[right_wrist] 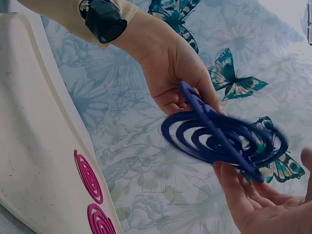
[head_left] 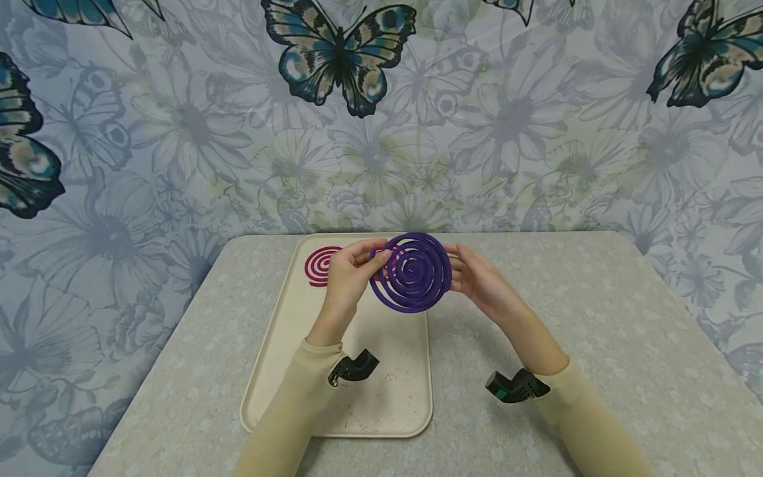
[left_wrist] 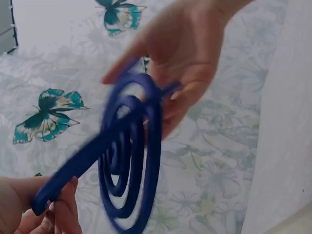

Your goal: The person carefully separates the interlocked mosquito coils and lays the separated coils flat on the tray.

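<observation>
A purple spiral (head_left: 411,273) is held up above the far part of a cream tray (head_left: 381,397). My left hand (head_left: 352,275) pinches its left edge between thumb and fingers. In both wrist views, the purple piece shows a flat coil (left_wrist: 153,156) crossed by a straight band (right_wrist: 219,134); whether these are two pieces cannot be told. My right hand (head_left: 479,281) is at the coil's right side, its fingers (right_wrist: 229,183) fairly straight and touching or close to the edge. Two pink spirals (right_wrist: 89,176) lie on the tray, one partly hidden behind the purple one in the head view.
The tray lies on a grey patterned tabletop (head_left: 596,318), with small dark specks on its surface. Behind the table stands a wall covering (head_left: 512,132) printed with flowers and butterflies. A black wrist camera (head_left: 357,366) sits on the left sleeve, another (head_left: 515,386) on the right.
</observation>
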`<state>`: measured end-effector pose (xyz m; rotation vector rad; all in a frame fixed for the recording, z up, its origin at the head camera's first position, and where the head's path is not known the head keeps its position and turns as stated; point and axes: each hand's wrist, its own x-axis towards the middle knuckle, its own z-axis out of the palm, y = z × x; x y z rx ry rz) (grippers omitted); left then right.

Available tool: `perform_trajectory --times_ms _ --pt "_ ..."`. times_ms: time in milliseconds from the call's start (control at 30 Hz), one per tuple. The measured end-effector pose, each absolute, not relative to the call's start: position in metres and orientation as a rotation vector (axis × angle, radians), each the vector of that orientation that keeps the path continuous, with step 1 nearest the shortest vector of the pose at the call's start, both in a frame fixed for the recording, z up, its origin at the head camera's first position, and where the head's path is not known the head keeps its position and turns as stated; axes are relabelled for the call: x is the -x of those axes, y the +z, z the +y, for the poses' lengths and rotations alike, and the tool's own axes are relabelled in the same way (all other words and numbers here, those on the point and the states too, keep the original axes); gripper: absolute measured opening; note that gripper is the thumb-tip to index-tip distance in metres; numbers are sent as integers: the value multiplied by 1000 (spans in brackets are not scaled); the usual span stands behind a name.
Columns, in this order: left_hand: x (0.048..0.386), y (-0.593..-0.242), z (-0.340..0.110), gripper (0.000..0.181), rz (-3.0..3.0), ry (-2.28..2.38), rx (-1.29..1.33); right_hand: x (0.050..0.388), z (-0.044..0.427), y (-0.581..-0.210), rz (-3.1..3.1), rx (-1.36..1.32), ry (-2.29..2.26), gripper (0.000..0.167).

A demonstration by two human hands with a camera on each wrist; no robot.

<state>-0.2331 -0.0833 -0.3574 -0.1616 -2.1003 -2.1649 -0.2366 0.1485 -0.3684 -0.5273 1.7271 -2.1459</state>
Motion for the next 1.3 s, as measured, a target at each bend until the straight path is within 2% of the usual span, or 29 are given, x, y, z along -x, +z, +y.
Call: perform_trajectory --times_ms 100,367,867,1167,1300 --pt "234 -360 -83 25 -2091 -2129 148 234 148 -367 1839 513 -2130 51" --pt "235 -364 -80 24 -2066 -2102 181 231 146 -365 2196 424 -2198 27" --pt "238 -366 -81 24 -2130 -2056 219 237 153 -369 2236 465 -2265 32" --pt "235 -367 -77 21 -2262 -1960 294 236 154 -368 2253 379 -2145 35" --pt "234 -366 -76 21 -2277 -1966 332 238 156 -369 2291 335 -2060 32"
